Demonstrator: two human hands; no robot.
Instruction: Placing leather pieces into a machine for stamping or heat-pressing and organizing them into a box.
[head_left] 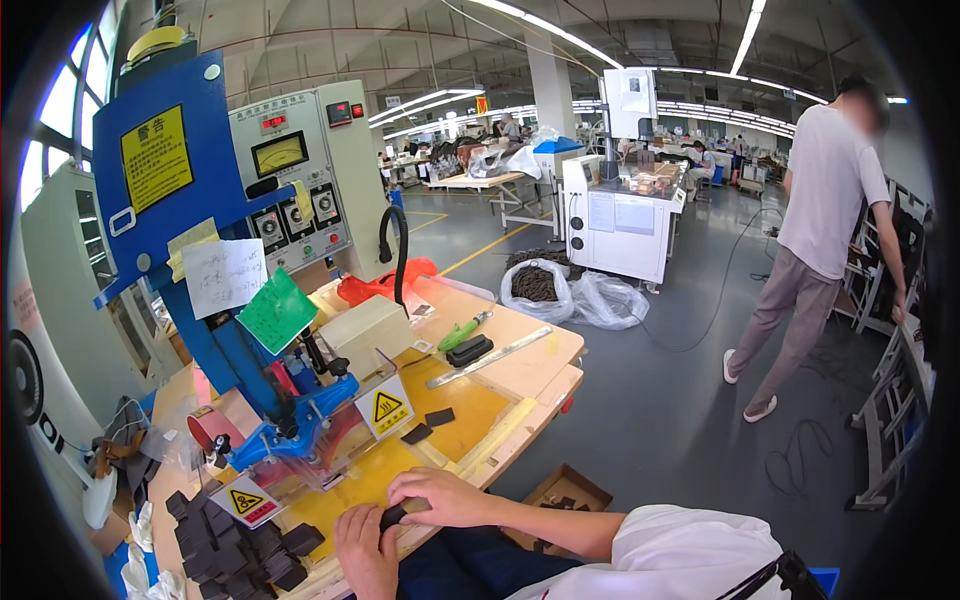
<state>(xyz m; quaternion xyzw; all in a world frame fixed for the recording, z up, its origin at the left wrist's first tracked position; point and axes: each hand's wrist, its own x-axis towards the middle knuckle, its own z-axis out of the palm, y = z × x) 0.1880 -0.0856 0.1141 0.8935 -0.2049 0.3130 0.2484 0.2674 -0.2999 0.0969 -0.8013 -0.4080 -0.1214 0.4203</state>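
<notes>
At the front edge of the bench, my left hand (366, 552) and my right hand (438, 497) are closed together on a small dark piece (393, 517). My fingers cover much of it. Left of my left hand lies a heap of flat dark square pieces (225, 548). Two more dark pieces (428, 424) rest on the yellow board (480, 408), beyond my right hand. Just past my hands stands a blue press (300, 415) with a clear guard and warning signs.
A control box (295, 175) with dials rises behind the press. A green-handled tool (462, 332), a black object (470, 350) and a metal ruler (490, 357) lie at the far right of the bench. A cardboard box (570, 487) sits below. One person (830, 190) stands at right.
</notes>
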